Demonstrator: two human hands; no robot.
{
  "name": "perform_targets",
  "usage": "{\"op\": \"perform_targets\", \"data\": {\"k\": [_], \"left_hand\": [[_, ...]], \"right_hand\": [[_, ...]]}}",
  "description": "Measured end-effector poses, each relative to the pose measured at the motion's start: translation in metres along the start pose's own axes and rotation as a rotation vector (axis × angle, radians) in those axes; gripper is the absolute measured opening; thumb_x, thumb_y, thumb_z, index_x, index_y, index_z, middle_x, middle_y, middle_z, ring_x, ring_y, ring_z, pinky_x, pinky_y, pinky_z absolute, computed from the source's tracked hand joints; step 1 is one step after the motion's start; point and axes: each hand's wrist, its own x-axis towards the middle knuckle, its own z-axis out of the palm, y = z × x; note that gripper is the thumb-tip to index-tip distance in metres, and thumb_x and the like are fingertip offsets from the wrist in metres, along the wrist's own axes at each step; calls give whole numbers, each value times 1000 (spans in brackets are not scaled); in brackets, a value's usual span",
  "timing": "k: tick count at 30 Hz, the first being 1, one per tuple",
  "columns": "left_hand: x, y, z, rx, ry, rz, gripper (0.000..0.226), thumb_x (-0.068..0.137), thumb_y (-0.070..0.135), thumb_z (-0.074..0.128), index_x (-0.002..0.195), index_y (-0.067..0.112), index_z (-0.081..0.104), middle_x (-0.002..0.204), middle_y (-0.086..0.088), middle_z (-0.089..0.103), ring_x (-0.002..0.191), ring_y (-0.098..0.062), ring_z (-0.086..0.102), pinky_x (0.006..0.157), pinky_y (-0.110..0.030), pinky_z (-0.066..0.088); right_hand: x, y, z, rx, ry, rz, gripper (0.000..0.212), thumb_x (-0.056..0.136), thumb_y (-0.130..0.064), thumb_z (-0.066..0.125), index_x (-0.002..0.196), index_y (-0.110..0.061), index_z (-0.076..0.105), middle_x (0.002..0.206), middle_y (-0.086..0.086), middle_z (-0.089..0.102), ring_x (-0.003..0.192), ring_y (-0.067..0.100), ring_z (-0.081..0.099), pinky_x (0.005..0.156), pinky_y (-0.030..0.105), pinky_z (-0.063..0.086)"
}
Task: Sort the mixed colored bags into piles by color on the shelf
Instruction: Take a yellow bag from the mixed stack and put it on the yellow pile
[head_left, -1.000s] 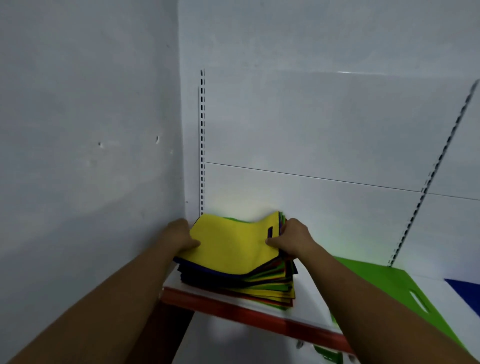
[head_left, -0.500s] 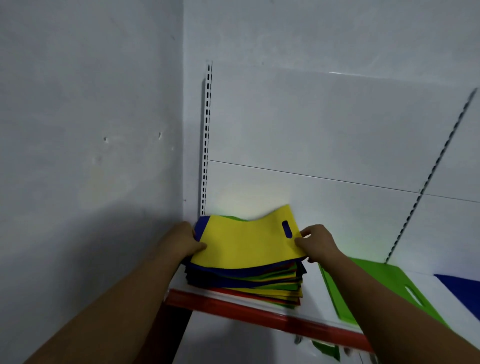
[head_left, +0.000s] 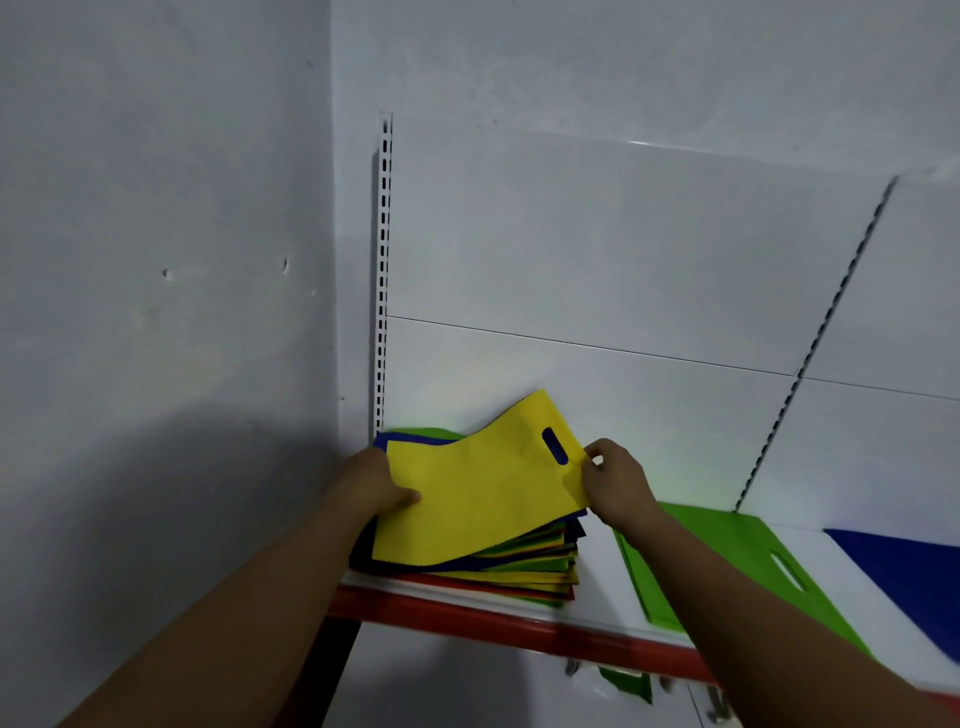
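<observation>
The left hand (head_left: 374, 483) grips the yellow bag (head_left: 483, 499) at its nine o'clock edge, thumb on top. The bag lies atop the mixed stack (head_left: 524, 569) on the shelf (head_left: 467, 613). The right hand (head_left: 618, 488) pinches its raised three o'clock edge. A green bag (head_left: 727, 561) lies at the stack's three o'clock.

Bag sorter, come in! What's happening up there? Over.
Left grip holds yellow bag, right grip pinches its handle end. Right end raised off stack. Green bag lies right of stack.

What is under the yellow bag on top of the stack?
A dark blue bag lies directly beneath the yellow bag, showing at the back-left corner and through the handle cutout. Lower, the stack shows green, yellow and red edges in front. Their middles and count are covered.
</observation>
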Motion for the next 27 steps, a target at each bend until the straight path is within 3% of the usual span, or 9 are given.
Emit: {"op": "perform_targets", "data": {"k": [2, 9, 11, 13, 15, 18, 22, 27], "left_hand": [[1, -2, 1, -31, -19, -1, 69, 79, 50, 80, 128, 10, 51, 125, -9, 58, 114, -25, 58, 81, -29, 44], [5, -13, 3, -207, -49, 49, 72, 76, 41, 85, 136, 18, 54, 131, -7, 62, 116, -28, 60, 84, -31, 45], [6, -15, 4, -204, -40, 48, 57, 79, 43, 82, 124, 17, 60, 116, -6, 65, 103, -25, 63, 76, -30, 45], [7, -14, 1, -174, -1, 42, 34, 85, 44, 76, 89, 14, 60, 85, -4, 61, 76, -19, 60, 60, -28, 42], [6, -9, -9, -180, 93, 76, 37, 89, 42, 70, 72, 13, 55, 71, -4, 57, 66, -18, 57, 54, -28, 38], [5, -1, -29, -193, 275, 140, 37, 91, 39, 68, 68, 11, 60, 69, -5, 58, 66, -21, 57, 57, -32, 39], [10, 4, -34, -149, 328, 172, 51, 95, 37, 62, 54, 17, 41, 57, -2, 43, 56, -21, 48, 53, -32, 29], [9, -5, -17, -79, 331, 193, 44, 102, 34, 49, 62, 16, 52, 72, -9, 54, 79, -33, 59, 67, -36, 42]], "right_hand": [[-2, -2, 1, 1, 19, -47, 16, 102, -12, 39, 104, -15, 55, 78, 4, 57, 58, 16, 49, 48, 27, 35], [-7, -1, 5, 32, 61, -126, 15, 106, -15, 38, 108, -19, 53, 74, 5, 57, 58, 18, 49, 49, 29, 36], [-7, -1, 5, 45, 70, -138, 15, 106, -16, 39, 108, -19, 53, 79, 7, 60, 60, 19, 52, 50, 30, 40], [-6, -1, 4, 67, 88, -143, 14, 106, -16, 39, 108, -19, 53, 83, 9, 63, 61, 21, 53, 51, 32, 41], [-7, -1, 3, 90, 115, -158, 13, 106, -16, 40, 108, -18, 53, 83, 10, 64, 60, 22, 54, 51, 33, 42], [-7, 0, 0, 123, 180, -160, 13, 104, -15, 43, 106, -16, 55, 82, 9, 64, 58, 20, 53, 51, 31, 38], [-8, 7, -2, 117, 215, -122, 15, 103, -19, 48, 105, -11, 60, 93, 4, 63, 67, 12, 56, 54, 25, 42], [-6, 12, 0, 96, 192, -74, 18, 101, -22, 52, 106, -10, 64, 104, 6, 63, 80, 16, 59, 61, 28, 40]]}}
